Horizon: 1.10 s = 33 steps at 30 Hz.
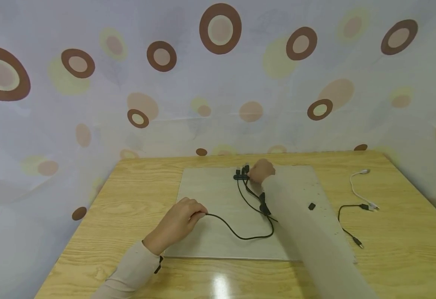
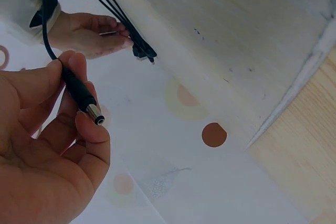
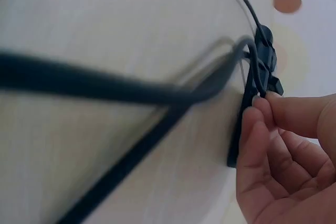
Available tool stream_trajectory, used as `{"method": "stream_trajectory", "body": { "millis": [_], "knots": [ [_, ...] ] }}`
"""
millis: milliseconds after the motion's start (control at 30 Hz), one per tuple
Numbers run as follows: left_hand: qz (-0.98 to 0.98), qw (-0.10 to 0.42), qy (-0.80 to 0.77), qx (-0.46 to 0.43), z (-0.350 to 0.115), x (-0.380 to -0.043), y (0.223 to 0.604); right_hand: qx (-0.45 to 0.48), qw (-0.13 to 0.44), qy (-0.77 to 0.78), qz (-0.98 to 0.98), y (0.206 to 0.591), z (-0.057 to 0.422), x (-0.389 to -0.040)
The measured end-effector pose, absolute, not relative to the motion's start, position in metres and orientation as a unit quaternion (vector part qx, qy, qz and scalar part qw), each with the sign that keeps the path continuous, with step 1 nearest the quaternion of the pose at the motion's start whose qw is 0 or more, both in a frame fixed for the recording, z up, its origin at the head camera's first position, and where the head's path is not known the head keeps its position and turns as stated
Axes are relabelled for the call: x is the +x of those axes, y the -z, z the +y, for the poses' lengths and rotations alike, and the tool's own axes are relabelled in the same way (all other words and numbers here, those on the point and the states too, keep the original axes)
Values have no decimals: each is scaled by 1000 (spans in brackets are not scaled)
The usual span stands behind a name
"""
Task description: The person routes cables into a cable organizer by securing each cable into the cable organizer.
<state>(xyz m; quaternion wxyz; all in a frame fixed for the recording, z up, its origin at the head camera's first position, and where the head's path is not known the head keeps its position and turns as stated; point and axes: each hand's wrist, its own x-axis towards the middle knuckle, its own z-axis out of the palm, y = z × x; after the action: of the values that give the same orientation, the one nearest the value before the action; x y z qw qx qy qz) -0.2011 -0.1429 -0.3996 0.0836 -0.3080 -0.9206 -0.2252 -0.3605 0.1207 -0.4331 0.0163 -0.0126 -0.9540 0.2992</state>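
Note:
My left hand (image 1: 178, 222) pinches the end of a black cable (image 1: 236, 234) between thumb and fingers, over the left part of the white board. In the left wrist view its barrel plug (image 2: 81, 94) with a silver tip points out past the fingers. At the board's far edge sits a black cable holder (image 1: 237, 177) with several cable ends in it. My right hand (image 1: 262, 171) pinches a black cable (image 3: 255, 72) at this holder, as the right wrist view shows. What lies beneath those fingertips is hidden. A black bundled section (image 1: 264, 205) of cable lies by the right forearm.
The white board (image 1: 199, 187) lies on a wood-patterned table (image 1: 139, 187). On the board's right is a small black piece (image 1: 312, 206). Farther right lie a short white cable (image 1: 357, 190) and a short black cable (image 1: 346, 231). A patterned cloth (image 1: 218, 91) hangs behind.

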Motion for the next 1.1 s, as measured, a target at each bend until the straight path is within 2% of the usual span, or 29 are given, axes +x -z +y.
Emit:
{"method": "stream_trajectory", "body": {
  "millis": [500, 767, 1100],
  "knots": [
    [-920, 81, 227, -310, -138, -204, 402, -39, -39, -326, -944, 433, 142, -369],
    [-922, 81, 227, -303, -136, -206, 401, -68, -41, -356, -931, 425, 139, -367],
    [-927, 78, 221, -292, -143, -204, 406, -87, -41, -374, -923, 435, 128, -365]
  ]
}}
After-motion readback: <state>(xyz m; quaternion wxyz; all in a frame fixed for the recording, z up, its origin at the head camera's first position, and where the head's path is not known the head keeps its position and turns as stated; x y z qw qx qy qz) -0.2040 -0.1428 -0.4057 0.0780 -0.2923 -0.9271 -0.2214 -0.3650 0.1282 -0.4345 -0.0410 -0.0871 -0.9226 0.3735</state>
